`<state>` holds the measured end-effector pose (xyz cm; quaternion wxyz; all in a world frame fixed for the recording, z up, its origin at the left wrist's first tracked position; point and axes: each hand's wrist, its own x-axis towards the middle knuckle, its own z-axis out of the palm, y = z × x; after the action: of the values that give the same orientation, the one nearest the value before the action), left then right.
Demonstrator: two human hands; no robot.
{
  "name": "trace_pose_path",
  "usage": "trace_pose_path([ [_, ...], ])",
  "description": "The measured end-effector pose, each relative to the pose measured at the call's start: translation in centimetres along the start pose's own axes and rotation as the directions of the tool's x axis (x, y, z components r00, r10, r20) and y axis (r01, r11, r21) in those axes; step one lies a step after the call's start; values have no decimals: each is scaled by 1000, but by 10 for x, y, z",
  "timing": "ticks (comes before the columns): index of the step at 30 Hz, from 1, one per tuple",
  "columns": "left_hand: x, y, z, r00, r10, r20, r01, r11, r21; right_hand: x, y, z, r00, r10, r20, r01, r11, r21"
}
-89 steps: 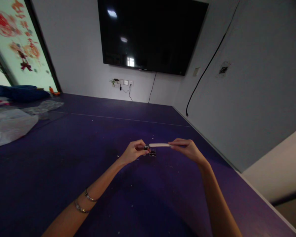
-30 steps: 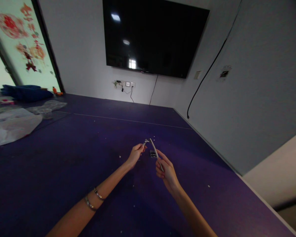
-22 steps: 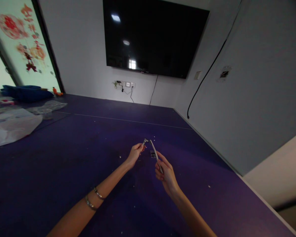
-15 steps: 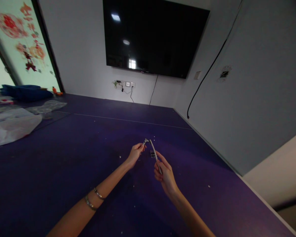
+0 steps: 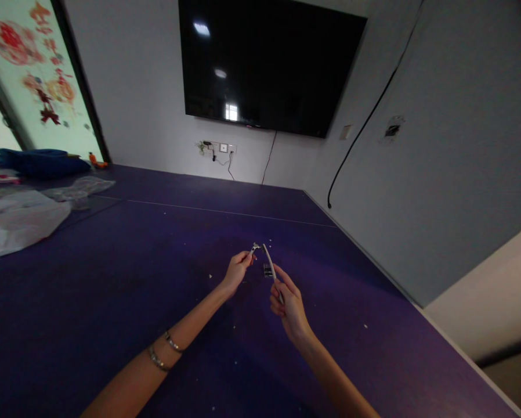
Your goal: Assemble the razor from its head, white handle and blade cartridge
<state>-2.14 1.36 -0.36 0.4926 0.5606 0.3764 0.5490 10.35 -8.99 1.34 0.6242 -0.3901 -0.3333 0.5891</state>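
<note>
My left hand [image 5: 235, 273] is closed around a small silver metal piece [image 5: 254, 248], whose shiny end sticks out past the fingertips; its exact kind is too small to make out. In my right hand [image 5: 290, 302] is a slim, pale toothbrush [image 5: 268, 258], gripped by the handle and slanting up to the left. The brush head is close beside the metal piece; whether they touch I cannot tell. Just behind the brush handle, a small black and silver object [image 5: 268, 270] lies on the purple surface [image 5: 156, 313].
Small white bits are scattered over the purple surface. At the left lie clear plastic bags [image 5: 29, 223] and a dark blue cloth bundle [image 5: 43, 162], with a small orange object [image 5: 97, 161] beside it. A black cable [image 5: 360, 139] hangs along the right wall, and a television [image 5: 273, 64] hangs ahead.
The whole view has shifted slightly. Both hands keep their hold, and the brush head and metal piece have barely moved relative to each other.
</note>
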Motion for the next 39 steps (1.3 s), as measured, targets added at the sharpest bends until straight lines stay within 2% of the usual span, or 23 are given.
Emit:
trace_pose_path([
  [12, -2, -1, 4, 999, 16, -32, -16, 1000, 15, -6, 0, 5, 999, 6, -41, -4, 999, 44],
  [21, -10, -3, 9, 996, -41, -78, 40, 999, -10, -14, 14, 13, 999, 29, -35, -25, 995, 94],
  [26, -15, -2, 13, 998, -62, -18, 62, 998, -29, -7, 8, 15, 995, -37, -88, 48, 992, 120],
  [29, -14, -2, 13, 999, -49, 8, 50, 998, -37, -9, 9, 18, 997, -21, -78, 32, 990, 137],
  [34, -9, -3, 7, 998, -54, -33, 53, 998, -25, -19, 15, 22, 998, 23, -65, -12, 987, 158],
  [39, -10, -5, 8, 997, -68, -28, 67, 997, -40, -12, 10, 24, 994, -50, -98, 66, 983, 172],
])
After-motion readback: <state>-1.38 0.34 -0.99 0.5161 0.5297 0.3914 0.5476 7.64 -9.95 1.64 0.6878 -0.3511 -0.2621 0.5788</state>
